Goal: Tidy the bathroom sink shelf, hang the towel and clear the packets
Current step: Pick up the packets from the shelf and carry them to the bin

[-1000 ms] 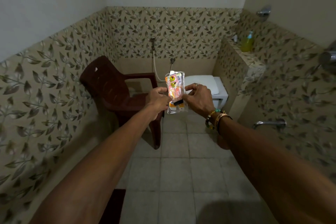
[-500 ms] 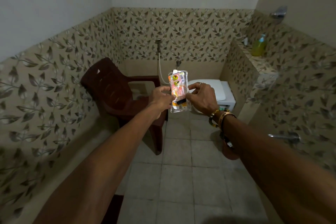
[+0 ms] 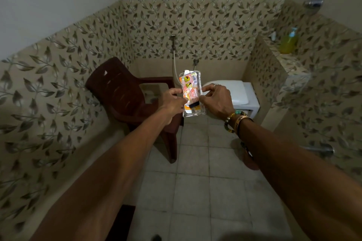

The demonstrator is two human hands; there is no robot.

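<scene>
Arms out, and the packet [image 3: 192, 94] is held upright mid-air, over the floor tiles [image 3: 194, 197], in front of chair & toilet. Its L edge is pinched by the left hand [image 3: 172, 101], thumb & fingers curled onto it; its R edge is gripped likewise by the right hand [image 3: 215, 101]. Clear plastic w/ orange-pink print. Beaded bracelets [image 3: 237, 119] are worn on the R wrist. The brown chair [image 3: 121, 92] is set against the L wall, the white toilet [image 3: 239, 92] just beyond, lid down. A yellow-green pump bottle [image 3: 289, 42] is stood on the tiled ledge [image 3: 293, 62], far R.
</scene>
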